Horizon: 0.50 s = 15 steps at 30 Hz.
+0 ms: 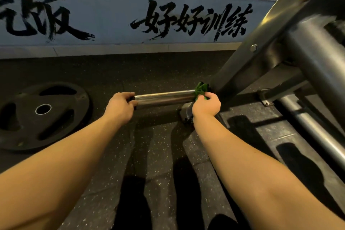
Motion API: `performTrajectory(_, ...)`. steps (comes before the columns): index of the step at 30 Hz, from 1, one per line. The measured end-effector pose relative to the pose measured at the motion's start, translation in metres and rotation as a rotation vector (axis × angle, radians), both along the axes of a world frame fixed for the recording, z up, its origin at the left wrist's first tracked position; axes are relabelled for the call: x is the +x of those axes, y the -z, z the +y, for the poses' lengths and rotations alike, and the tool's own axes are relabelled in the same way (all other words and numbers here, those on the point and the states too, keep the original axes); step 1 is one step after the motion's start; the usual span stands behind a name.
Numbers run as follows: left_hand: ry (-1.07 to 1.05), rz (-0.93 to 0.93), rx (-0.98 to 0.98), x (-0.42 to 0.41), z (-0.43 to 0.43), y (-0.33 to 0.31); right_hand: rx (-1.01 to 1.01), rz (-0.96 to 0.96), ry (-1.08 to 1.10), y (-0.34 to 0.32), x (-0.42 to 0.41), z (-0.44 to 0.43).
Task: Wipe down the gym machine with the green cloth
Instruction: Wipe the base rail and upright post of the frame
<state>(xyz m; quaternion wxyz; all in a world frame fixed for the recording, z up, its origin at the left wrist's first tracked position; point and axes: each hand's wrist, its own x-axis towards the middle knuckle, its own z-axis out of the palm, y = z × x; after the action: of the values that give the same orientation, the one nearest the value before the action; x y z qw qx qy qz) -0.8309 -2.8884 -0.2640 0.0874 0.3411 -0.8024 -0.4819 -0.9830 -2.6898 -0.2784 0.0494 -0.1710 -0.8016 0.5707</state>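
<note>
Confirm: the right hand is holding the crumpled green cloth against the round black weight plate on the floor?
No. The head view shows the right hand holding the crumpled green cloth against the shiny chrome bar, not the round black weight plate.

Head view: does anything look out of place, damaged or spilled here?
Only the black weight plate stands out: it lies flat on the floor, left of the chrome bar, not on any peg. No spill or damage shows. The right hand holds the green cloth at the bar's inner end.
</note>
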Motion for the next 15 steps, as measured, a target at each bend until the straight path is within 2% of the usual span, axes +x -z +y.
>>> performTrajectory(4, 0.008, 0.008, 0.017, -0.001, -0.002, 0.001, -0.276, -0.070, 0.183, 0.001, 0.006, -0.002)
performTrajectory(9, 0.015, 0.016, 0.052, -0.001, -0.006, 0.004, -0.540, -0.206, 0.297, 0.001, 0.008, -0.013)
performTrajectory(11, 0.022, 0.016, 0.043, -0.002, -0.008, 0.006, -0.656, -0.259, 0.265, -0.002, 0.007, -0.024)
performTrajectory(15, 0.042, 0.010, -0.005, -0.002, -0.011, 0.008, -0.663, -0.340, 0.217, -0.007, 0.043, -0.058)
